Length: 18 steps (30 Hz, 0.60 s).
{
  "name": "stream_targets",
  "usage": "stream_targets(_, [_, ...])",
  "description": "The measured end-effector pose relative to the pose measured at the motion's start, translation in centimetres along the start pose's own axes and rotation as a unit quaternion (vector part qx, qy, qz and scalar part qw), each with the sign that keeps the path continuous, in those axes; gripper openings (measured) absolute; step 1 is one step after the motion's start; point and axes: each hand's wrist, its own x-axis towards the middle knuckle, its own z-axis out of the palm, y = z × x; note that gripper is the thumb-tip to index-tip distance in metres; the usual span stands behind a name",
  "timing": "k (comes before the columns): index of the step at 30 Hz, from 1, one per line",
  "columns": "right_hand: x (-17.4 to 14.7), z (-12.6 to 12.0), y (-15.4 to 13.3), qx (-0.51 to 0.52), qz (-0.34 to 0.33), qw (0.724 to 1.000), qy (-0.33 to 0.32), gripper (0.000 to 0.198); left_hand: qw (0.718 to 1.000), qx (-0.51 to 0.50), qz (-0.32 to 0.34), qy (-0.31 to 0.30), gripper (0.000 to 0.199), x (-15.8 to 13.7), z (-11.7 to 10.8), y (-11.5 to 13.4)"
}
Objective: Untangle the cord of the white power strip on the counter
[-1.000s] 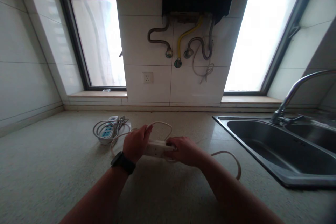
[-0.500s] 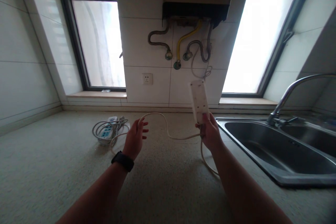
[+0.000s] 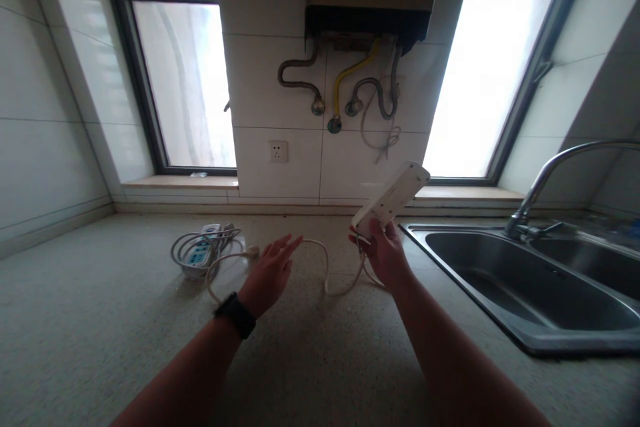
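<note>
Right hand (image 3: 383,255) grips the lower end of a white power strip (image 3: 393,198), raised off the bench (image 3: 125,320) and tilted toward the sink (image 3: 525,280). Its cord (image 3: 327,273) loops down onto the bench. Left hand (image 3: 270,273) hovers flat, fingers spread, holding nothing, near a second coiled power strip (image 3: 200,255).

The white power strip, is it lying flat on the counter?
No, the right hand holds the white power strip up in the air, tilted, above the counter.
</note>
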Motion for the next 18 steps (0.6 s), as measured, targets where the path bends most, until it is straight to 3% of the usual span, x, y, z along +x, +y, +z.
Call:
stream_targets(3, [-0.7,0.9,0.1,-0.027,0.005,0.999,-0.025,0.042,0.999,0.044,0.018,0.003,0.062,-0.1,-0.3,0.4])
stream_targets(10, [-1.7,2.3,0.4,-0.135,-0.006,0.988,-0.073,0.048,0.987,0.137,0.030,0.072,0.054,-0.5,-1.2,2.8])
stream_targets(15, [-2.0,2.6,1.0,-0.211,-0.013,0.974,-0.087,0.048,0.987,0.056,0.145,-0.044,0.077,-1.0,0.7,5.3])
stream_targets(16, [-2.1,2.6,1.0,-0.222,-0.017,0.971,-0.090,0.048,0.986,0.040,0.153,-0.052,0.076,-1.1,1.2,5.6])
stream_targets(18, [-2.2,2.6,1.0,-0.242,-0.022,0.965,-0.103,0.046,0.985,0.034,0.159,-0.062,0.056,-1.1,2.1,6.0])
